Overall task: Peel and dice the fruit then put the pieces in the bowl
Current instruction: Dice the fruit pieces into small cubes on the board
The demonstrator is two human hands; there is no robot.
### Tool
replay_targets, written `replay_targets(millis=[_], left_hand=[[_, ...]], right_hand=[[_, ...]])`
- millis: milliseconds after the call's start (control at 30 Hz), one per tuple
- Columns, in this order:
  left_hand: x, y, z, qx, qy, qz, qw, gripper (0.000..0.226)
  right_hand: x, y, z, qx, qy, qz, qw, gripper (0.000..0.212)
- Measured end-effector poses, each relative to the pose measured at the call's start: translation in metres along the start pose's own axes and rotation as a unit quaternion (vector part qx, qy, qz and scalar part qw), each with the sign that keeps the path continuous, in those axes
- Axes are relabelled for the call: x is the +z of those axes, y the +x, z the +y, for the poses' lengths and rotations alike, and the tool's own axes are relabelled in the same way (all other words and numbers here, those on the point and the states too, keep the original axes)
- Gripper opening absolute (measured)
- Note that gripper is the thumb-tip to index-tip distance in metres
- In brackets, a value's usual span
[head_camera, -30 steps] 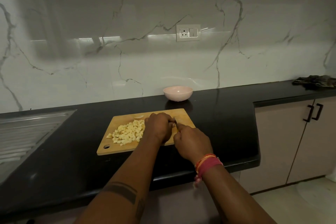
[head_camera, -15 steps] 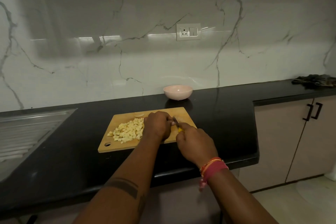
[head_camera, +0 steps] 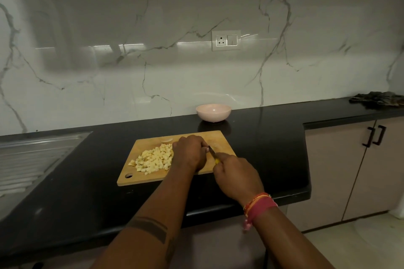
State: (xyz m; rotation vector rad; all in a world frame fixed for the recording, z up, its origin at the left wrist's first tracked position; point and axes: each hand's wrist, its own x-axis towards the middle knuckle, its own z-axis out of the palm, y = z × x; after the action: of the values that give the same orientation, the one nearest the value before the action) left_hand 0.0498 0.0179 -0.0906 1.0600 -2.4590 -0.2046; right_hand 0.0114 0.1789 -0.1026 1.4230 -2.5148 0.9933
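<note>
A wooden cutting board (head_camera: pixel 142 144) lies on the black counter. A heap of pale diced fruit (head_camera: pixel 154 158) covers its left half. My left hand (head_camera: pixel 189 152) is curled over a piece of fruit in the board's middle; the piece itself is hidden under the fingers. My right hand (head_camera: pixel 237 174) grips a small knife (head_camera: pixel 212 152) with a yellow handle, its blade pointing up against my left fingertips. A thin fruit slice (head_camera: pixel 167 140) lies near the board's far edge. The pink bowl (head_camera: pixel 213 112) stands behind the board near the wall.
A steel sink drainboard (head_camera: pixel 32 155) takes up the left end of the black counter (head_camera: pixel 269 144). A dark cloth (head_camera: pixel 377 99) lies at the far right by the wall. Cabinet doors with black handles (head_camera: pixel 373 136) sit below the counter's right step.
The knife and my right hand have shifted slightly between cuts while my left hand stays curled on the board. The view has drifted a little.
</note>
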Motion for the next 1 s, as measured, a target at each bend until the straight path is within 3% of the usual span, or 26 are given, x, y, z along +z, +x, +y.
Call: replay_targets(millis=[200, 367, 500, 633, 1000], left_hand=[[0.004, -0.004, 0.004, 0.062, 0.058, -0.009, 0.996, 0.041], [0.000, -0.002, 0.006, 0.074, 0.043, -0.028, 0.996, 0.022], [0.000, -0.006, -0.004, 0.090, 0.005, -0.009, 0.996, 0.023], [-0.001, -0.008, -0.010, 0.046, -0.008, 0.012, 0.999, 0.022], [-0.002, -0.008, -0.006, 0.010, -0.001, -0.003, 1.000, 0.024]], right_hand=[[-0.007, 0.001, 0.006, 0.077, 0.133, 0.074, 0.985, 0.041], [-0.003, 0.001, 0.004, 0.076, 0.129, 0.064, 0.987, 0.041], [-0.002, 0.002, 0.006, 0.062, 0.090, 0.054, 0.992, 0.042], [0.000, -0.001, 0.002, 0.040, 0.020, 0.023, 0.999, 0.045], [0.006, 0.006, -0.004, -0.020, -0.102, -0.022, 0.994, 0.049]])
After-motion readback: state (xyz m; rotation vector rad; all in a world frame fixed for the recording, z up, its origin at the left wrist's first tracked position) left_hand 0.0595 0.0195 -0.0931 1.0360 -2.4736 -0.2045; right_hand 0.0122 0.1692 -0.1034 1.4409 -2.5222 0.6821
